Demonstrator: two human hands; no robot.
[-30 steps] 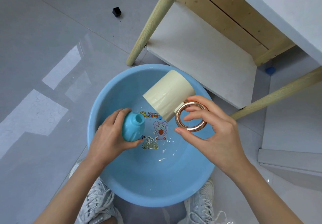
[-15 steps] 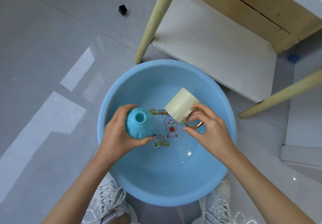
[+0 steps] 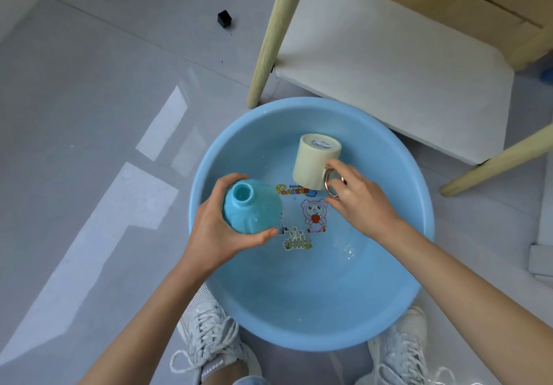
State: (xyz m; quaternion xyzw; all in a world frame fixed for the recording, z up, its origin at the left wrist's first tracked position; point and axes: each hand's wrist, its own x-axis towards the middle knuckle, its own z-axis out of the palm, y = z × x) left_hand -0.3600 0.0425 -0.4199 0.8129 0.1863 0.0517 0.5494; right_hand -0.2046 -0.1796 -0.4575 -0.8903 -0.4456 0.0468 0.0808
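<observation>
Both hands have sunk deeper into the basin since a second ago, and the mug has swung from a steep tilt to nearly upright.

Nearest, a pair of white sneakers (image 3: 209, 333) flanks the blue plastic basin (image 3: 299, 336), which sits on the grey tiled floor (image 3: 89, 145) with a thin film of water glinting over the cartoon stickers (image 3: 312, 220) on its bottom.

Over the basin's left half, the left hand (image 3: 209, 241) wraps its fingers and thumb round the belly of a light-blue plastic bottle (image 3: 257, 211). The uncapped neck points up toward the camera, so the long axis runs close to vertical. It looks light and slightly springy, and likely slick when wet, so a full wrap round the belly suits it.

Farther in, on the right, the right hand (image 3: 362, 202) pinches the rose-gold ring handle (image 3: 329, 185) of the cream mug (image 3: 312, 163). The mug's axis is almost vertical, leaning a little away, with the handle facing the person. I cannot tell whether the upward end is the base or the mouth, nor whether the mug touches the basin. It is probably ceramic: stiff, fairly heavy and chippable, so the handle is the secure hold.

Beyond stand a pale wooden table leg (image 3: 269, 40) and a white shelf (image 3: 389, 64), with a small black cube (image 3: 224, 19) on the floor.
</observation>
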